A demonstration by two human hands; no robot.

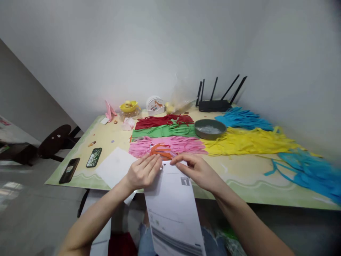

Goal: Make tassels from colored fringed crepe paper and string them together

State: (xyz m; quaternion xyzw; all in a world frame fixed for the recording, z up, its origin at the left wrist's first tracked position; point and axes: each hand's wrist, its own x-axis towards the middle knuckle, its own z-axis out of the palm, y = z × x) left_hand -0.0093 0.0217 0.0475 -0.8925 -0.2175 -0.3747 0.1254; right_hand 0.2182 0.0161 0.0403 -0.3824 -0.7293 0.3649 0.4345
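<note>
Head view: where's the printed sheet (173, 206)?

— At the near edge of the table (239, 172), its top by the fingers, the rest sloping down over the lap.

And the hands?

— Left hand (145, 171) is flattened, fingers together, at the upper left corner; right hand (195, 169) is half curled, thumb and forefinger at the upper right. Whether either grips anything, I can't tell.

Around them?

— Orange strips (162, 151) just beyond, over pink strips (186, 145); then green strips (160, 131), red strips (157, 121), and a dark dish (209, 136) beside the green.
</note>
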